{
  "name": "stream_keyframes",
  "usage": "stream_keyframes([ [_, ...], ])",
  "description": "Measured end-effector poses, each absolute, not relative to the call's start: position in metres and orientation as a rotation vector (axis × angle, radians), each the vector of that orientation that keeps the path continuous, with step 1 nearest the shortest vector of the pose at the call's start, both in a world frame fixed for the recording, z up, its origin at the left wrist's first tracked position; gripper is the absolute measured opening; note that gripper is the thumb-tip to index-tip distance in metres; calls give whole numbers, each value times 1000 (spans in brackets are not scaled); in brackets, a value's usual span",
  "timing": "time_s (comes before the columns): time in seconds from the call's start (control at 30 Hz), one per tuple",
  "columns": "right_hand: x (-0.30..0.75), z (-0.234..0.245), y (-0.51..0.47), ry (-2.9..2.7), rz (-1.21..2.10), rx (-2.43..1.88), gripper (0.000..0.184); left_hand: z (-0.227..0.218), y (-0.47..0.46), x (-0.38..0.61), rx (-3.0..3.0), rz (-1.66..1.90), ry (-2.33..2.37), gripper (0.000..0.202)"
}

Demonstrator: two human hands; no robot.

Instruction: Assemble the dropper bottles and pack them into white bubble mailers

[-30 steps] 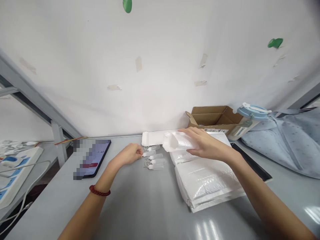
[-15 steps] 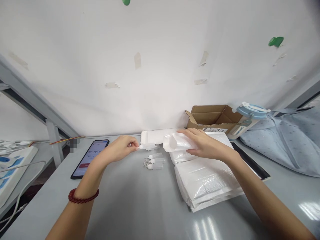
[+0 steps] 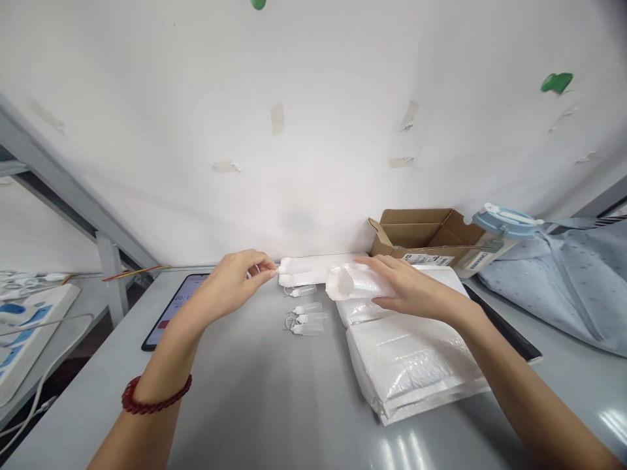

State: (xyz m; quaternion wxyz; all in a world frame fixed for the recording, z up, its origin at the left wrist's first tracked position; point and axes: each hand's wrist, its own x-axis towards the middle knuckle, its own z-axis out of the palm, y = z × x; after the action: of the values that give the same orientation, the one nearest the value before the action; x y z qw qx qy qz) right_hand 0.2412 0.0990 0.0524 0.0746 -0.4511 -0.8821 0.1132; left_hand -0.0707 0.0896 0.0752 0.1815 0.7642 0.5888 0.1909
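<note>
My left hand (image 3: pixel 243 277) pinches the narrow end of a small translucent dropper bottle (image 3: pixel 298 266) between thumb and fingertips. The bottle points to the right, in front of a flat white strip-like package (image 3: pixel 321 264) by the wall. Below it, several similar dropper bottles (image 3: pixel 309 318) lie on the table, some with thin loops at their narrow ends. My right hand (image 3: pixel 404 284) is wrapped over a small white bubble mailer (image 3: pixel 361 281), whose mouth gapes toward the left. Beneath that are larger white bubble mailers (image 3: pixel 416 359) in a stack.
An open cardboard box (image 3: pixel 421 232) stands behind the mailers. Beside it are a blue-lidded bottle (image 3: pixel 494 238) and a light blue fabric bag (image 3: pixel 558 281). A phone (image 3: pixel 166 320) lies at left, near a power strip (image 3: pixel 34 326) with cables.
My left hand has raised the pinched dropper bottle a little, and another one shows lying below it. My right hand stays on the small mailer. The view has shifted slightly.
</note>
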Motion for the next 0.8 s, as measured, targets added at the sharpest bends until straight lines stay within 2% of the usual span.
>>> stream_keyframes([
  [0.4, 233, 45, 95, -2666, 261, -1246, 64, 55, 79, -26, 2269, 535, 1428, 23],
  [0.67, 234, 45, 95, -2621, 263, -1209, 63, 50, 86, -24, 1869, 738, 1469, 27],
  [0.73, 235, 45, 96, -2619, 259, -1227, 63, 46, 95, -35, 1908, 657, 1659, 23],
  [0.8, 235, 46, 96, -2619, 261, -1239, 63, 37, 104, -47, 1939, 375, 1858, 20],
])
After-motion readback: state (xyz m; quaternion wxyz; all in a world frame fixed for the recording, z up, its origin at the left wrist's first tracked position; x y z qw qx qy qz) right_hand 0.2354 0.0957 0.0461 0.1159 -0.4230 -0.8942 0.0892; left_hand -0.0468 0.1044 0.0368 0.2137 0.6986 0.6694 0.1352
